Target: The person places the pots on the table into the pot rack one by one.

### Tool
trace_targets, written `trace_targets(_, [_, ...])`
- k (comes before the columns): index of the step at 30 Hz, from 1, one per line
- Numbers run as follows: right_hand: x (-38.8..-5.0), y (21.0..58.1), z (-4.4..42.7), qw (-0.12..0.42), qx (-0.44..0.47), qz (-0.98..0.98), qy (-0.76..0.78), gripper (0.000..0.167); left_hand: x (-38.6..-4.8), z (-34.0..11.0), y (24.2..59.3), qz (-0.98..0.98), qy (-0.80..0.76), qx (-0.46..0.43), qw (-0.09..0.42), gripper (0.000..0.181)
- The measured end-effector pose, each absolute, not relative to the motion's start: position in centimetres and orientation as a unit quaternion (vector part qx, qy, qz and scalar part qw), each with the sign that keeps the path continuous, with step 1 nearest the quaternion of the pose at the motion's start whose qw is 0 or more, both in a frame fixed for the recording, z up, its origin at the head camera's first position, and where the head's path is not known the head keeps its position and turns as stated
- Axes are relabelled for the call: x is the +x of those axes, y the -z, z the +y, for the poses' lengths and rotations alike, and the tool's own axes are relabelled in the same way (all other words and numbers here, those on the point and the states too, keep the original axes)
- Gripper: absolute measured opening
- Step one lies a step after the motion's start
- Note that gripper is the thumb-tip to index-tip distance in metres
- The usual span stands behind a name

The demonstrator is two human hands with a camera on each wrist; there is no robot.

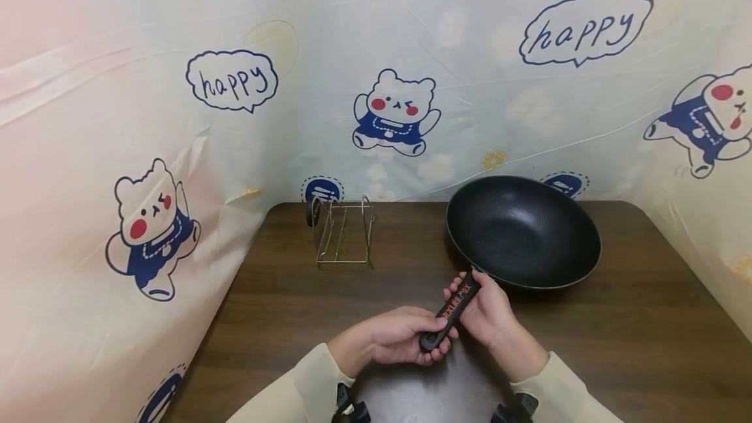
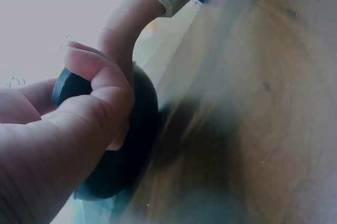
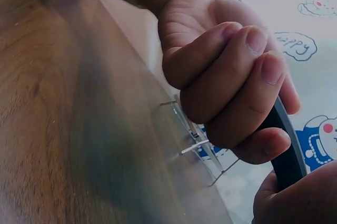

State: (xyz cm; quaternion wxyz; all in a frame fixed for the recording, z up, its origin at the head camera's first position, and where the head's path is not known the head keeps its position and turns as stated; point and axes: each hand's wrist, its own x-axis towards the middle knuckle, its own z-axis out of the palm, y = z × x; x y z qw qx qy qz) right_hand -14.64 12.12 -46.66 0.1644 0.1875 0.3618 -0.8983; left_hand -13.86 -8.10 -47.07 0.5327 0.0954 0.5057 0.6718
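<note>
A deep black wok [image 1: 523,234] sits at the back right of the table in the head view, its dark hollow facing up. Its black handle [image 1: 455,309], marked with red letters, points toward me. My left hand [image 1: 399,338] grips the handle's looped end, thumb on top and fingers curled beneath. Closer to the pan, my right hand [image 1: 487,312] holds the same handle from the right side. In the right wrist view the curled fingers of the left hand [image 3: 216,76] hide much of the handle [image 3: 287,150]. Whether the wok's base touches the table cannot be told.
A small wire rack [image 1: 343,262] stands at the back left of the brown wooden table [image 1: 282,325], with a black round piece [image 1: 313,213] at its left side. Behind the table and along both sides hangs a pale printed cloth [image 1: 388,31].
</note>
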Motion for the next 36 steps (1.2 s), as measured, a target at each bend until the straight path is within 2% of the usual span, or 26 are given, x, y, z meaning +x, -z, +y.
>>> trace_targets(10, [-14.3, 46.5, 11.7, 0.156, 0.207, 0.322, 0.91, 0.023, -13.4, -7.9, 48.2, 0.503, -0.658, 0.146, 0.541, 0.017])
trace_targets(16, [-14.1, 46.4, 11.4, 0.151, 0.215, 0.324, 0.909, 0.019, -12.7, -7.6, 48.6, 0.501, -0.663, 0.167, 0.53, 0.014])
trace_targets(25, [-13.6, 46.3, 11.1, 0.153, 0.223, 0.299, 0.915, 0.022, -11.9, -7.5, 48.4, 0.531, -0.645, 0.186, 0.517, 0.013])
trace_targets(36, [-13.3, 46.2, 11.0, 0.184, 0.181, 0.277, 0.926, 0.037, -10.2, -7.3, 47.2, 0.631, -0.609, 0.225, 0.424, 0.006])
